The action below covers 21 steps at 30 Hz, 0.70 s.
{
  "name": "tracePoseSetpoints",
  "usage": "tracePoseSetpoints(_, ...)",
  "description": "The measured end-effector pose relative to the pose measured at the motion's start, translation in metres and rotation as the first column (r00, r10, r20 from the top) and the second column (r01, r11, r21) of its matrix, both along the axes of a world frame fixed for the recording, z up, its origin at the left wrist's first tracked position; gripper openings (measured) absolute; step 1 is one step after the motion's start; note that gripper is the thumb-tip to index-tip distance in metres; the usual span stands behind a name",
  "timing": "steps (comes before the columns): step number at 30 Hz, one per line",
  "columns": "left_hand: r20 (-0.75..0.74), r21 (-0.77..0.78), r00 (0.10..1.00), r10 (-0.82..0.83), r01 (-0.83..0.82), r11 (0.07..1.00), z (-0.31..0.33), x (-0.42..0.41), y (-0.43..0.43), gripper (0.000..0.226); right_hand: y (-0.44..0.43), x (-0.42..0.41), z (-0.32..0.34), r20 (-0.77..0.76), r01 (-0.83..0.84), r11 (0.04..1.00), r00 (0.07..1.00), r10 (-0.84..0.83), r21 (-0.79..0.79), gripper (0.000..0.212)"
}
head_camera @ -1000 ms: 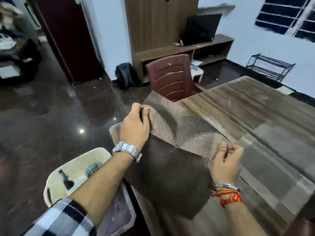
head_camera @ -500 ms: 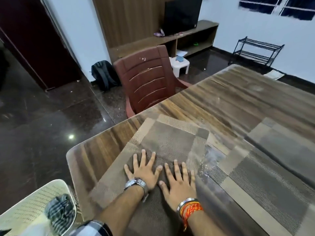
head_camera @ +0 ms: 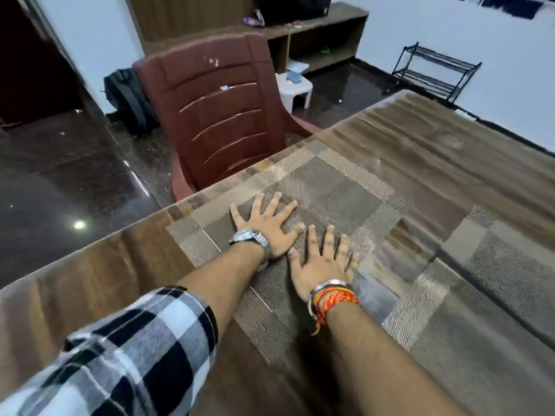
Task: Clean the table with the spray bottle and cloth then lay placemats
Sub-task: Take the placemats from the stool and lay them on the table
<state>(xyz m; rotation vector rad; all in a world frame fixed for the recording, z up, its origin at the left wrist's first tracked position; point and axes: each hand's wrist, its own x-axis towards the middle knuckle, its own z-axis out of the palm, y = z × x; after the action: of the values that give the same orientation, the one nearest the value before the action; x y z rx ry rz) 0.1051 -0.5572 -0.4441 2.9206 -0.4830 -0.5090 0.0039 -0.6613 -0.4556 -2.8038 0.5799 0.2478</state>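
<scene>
You have nothing to read here: no text, label, brand, number or sign is legible on anything in view. The watch [head_camera: 250,239] on your left wrist shows no dial or lettering from this angle, and the papers on the white stool [head_camera: 295,82] behind the chair are too small and blurred to make out

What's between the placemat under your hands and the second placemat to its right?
Head view: only bare table between the placemat and the second placemat.
</scene>
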Motion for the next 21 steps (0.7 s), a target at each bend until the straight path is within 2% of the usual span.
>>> tracePoseSetpoints(10,0.070,-0.033,0.997,-0.032,0.035,0.999,-0.006,0.056,-0.037,0.067,-0.031,0.055,-0.007,0.012,0.080,0.996,0.997,-0.079,-0.051,0.068)
tracePoseSetpoints(21,0.092,-0.060,0.996,-0.013,0.019,0.998,-0.011,0.066,-0.048,0.067,-0.042,0.067,-0.009,0.011,0.066,0.994,0.998,-0.066,-0.085,0.067)
